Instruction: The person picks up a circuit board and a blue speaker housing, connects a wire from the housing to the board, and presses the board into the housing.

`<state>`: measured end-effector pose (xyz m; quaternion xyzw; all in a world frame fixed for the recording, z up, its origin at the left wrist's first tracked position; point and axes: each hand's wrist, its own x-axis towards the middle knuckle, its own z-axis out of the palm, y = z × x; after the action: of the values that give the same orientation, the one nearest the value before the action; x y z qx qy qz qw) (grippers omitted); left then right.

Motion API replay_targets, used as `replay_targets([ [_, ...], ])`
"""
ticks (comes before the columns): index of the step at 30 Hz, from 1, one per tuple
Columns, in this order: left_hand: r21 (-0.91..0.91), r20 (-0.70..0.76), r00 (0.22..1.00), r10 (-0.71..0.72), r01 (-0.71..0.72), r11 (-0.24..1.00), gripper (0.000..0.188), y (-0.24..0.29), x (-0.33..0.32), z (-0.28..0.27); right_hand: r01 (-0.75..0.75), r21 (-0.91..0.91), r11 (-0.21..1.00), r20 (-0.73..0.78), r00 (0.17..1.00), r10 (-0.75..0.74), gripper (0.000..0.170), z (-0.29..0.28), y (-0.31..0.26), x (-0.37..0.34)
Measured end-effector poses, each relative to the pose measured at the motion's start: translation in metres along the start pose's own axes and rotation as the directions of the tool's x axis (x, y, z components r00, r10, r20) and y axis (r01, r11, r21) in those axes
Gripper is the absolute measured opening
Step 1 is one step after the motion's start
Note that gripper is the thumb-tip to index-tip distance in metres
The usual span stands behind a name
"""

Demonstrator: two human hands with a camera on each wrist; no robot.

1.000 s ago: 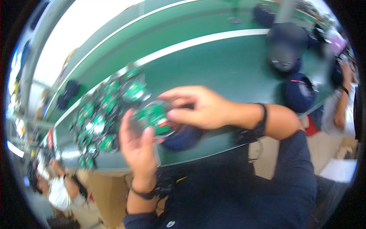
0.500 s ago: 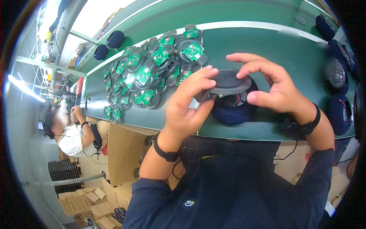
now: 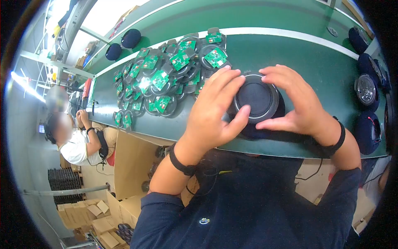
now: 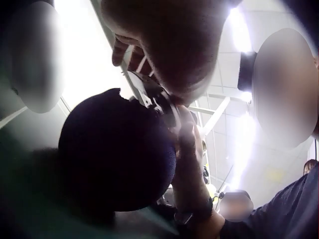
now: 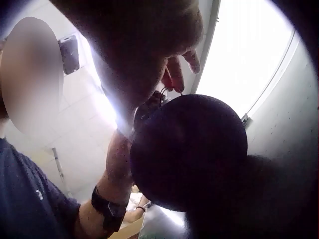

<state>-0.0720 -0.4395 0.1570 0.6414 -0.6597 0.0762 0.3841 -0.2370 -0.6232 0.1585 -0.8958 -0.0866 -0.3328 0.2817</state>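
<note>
A round black disc [image 3: 256,99] with a pale ring near its rim faces up in the head view. Below it sits a dark blue, fabric-covered round shell [image 3: 282,108], mostly hidden by the disc and hands. My left hand [image 3: 215,110] holds the disc at its left side, thumb over the lower edge. My right hand [image 3: 296,101] spans the right side, fingers at the far rim and thumb at the near rim. In the left wrist view the disc [image 4: 149,92] is tilted over the shell [image 4: 114,154]. Thin wires [image 5: 163,94] show above the shell in the right wrist view.
A heap of black discs with green circuit boards [image 3: 159,81] covers the left of the green table [image 3: 306,54]. Several dark blue shells [image 3: 367,130] stand at the right end, two more [image 3: 131,38] at the back left. Another person [image 3: 78,145] sits beyond an open carton [image 3: 132,166].
The disc came from beside the heap to over the blue shell, its circuit-board side turning down. Now it lies flatter, its round top facing up, with both hands closer around it.
</note>
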Motion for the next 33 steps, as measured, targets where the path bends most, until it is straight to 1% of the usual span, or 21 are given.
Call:
replay_targets([
  [1, 0.117, -0.054, 0.998, 0.037, -0.03, 0.993, 0.049, 0.003, 0.002, 0.006, 0.035, -0.106, 0.994, 0.002, 0.999, -0.035, 0.079, 0.001, -0.003, 0.0],
  [2, 0.119, -0.062, 0.997, 0.034, -0.027, 0.993, 0.049, 0.008, 0.004, 0.009, 0.071, -0.212, 0.975, 0.007, 0.997, -0.071, 0.084, 0.001, -0.006, 0.0],
  [3, 0.177, -0.068, 0.998, 0.016, -0.004, 0.984, 0.049, 0.015, 0.004, 0.01, 0.084, -0.231, 0.969, -0.002, 0.996, -0.087, 0.09, 0.001, -0.006, -0.001],
  [4, 0.234, -0.075, 0.997, -0.003, 0.02, 0.972, 0.049, 0.019, 0.005, 0.012, 0.093, -0.232, 0.968, 0.005, 0.996, -0.094, 0.09, 0.001, -0.007, -0.001],
  [5, 0.261, -0.13, 0.991, 0.034, 0.001, 0.965, 0.042, 0.021, 0.005, 0.018, 0.092, -0.252, 0.963, 0.001, 0.995, -0.095, 0.09, 0.0, -0.008, -0.002],
  [6, 0.264, -0.139, 0.99, 0.031, 0.006, 0.964, 0.042, 0.023, 0.006, 0.02, 0.092, -0.271, 0.958, -0.004, 0.995, -0.097, 0.091, 0.001, -0.01, -0.002],
  [8, 0.231, -0.13, 0.989, -0.069, 0.098, 0.968, 0.032, 0.028, 0.009, 0.022, 0.099, -0.275, 0.956, -0.008, 0.994, -0.106, 0.092, 0.003, -0.011, -0.002],
  [9, 0.233, -0.152, 0.985, -0.079, 0.114, 0.966, 0.023, 0.028, 0.014, 0.024, 0.098, -0.278, 0.956, -0.019, 0.994, -0.107, 0.093, 0.005, -0.011, -0.002],
  [10, 0.236, -0.161, 0.983, -0.084, 0.121, 0.964, 0.023, 0.026, 0.016, 0.026, 0.107, -0.275, 0.955, -0.012, 0.993, -0.115, 0.093, 0.006, -0.011, -0.003],
  [12, 0.161, -0.17, 0.978, -0.122, 0.15, 0.976, 0.02, 0.018, 0.017, 0.032, 0.06, -0.243, 0.968, -0.012, 0.998, -0.065, 0.096, 0.008, -0.011, -0.004],
  [13, 0.164, -0.18, 0.976, -0.123, 0.153, 0.975, 0.02, 0.014, 0.018, 0.033, 0.07, -0.243, 0.967, -0.007, 0.997, -0.074, 0.096, 0.009, -0.011, -0.004],
  [15, 0.147, -0.128, 0.987, -0.099, 0.117, 0.982, 0.018, 0.007, 0.019, 0.035, 0.048, -0.218, 0.975, -0.026, 0.998, -0.055, 0.095, 0.01, -0.013, -0.004],
  [16, 0.149, -0.135, 0.986, -0.1, 0.12, 0.982, 0.018, 0.008, 0.019, 0.036, 0.055, -0.218, 0.974, -0.022, 0.998, -0.061, 0.095, 0.01, -0.013, -0.004],
  [18, 0.149, -0.083, 0.994, -0.078, 0.09, 0.985, 0.017, 0.009, 0.021, 0.035, 0.0, -0.243, 0.97, -0.019, 1.0, -0.005, 0.092, 0.008, -0.013, -0.002],
  [19, 0.156, -0.091, 0.993, -0.077, 0.091, 0.984, 0.017, 0.009, 0.022, 0.033, 0.011, -0.242, 0.97, -0.017, 1.0, -0.016, 0.092, 0.008, -0.013, -0.001],
  [21, 0.136, -0.069, 0.998, 0.005, 0.005, 0.991, 0.019, 0.01, 0.024, 0.027, -0.023, -0.218, 0.976, -0.006, 1.0, 0.022, 0.09, 0.009, -0.012, 0.001],
  [22, 0.143, -0.076, 0.997, 0.005, 0.006, 0.99, 0.019, 0.011, 0.023, 0.026, -0.013, -0.218, 0.976, -0.004, 1.0, 0.012, 0.09, 0.009, -0.012, 0.0],
  [24, 0.019, -0.124, 0.989, -0.083, 0.086, 0.996, 0.023, 0.014, 0.019, 0.028, -0.031, -0.189, 0.981, 0.026, 0.999, 0.036, 0.089, 0.009, -0.01, 0.0],
  [25, 0.016, -0.108, 0.988, -0.109, 0.111, 0.994, 0.025, 0.017, 0.019, 0.026, -0.02, -0.189, 0.982, 0.027, 0.999, 0.026, 0.089, 0.008, -0.009, 0.0],
  [27, 0.027, -0.104, 0.99, -0.094, 0.098, 0.995, 0.024, 0.013, 0.017, 0.028, -0.045, -0.163, 0.986, 0.081, 0.995, 0.059, 0.087, 0.007, -0.005, 0.0],
  [33, 0.019, -0.09, 0.993, -0.073, 0.075, 0.997, 0.018, 0.008, 0.016, 0.031, -0.049, -0.142, 0.989, 0.038, 0.998, 0.055, 0.081, 0.012, 0.0, -0.004],
])
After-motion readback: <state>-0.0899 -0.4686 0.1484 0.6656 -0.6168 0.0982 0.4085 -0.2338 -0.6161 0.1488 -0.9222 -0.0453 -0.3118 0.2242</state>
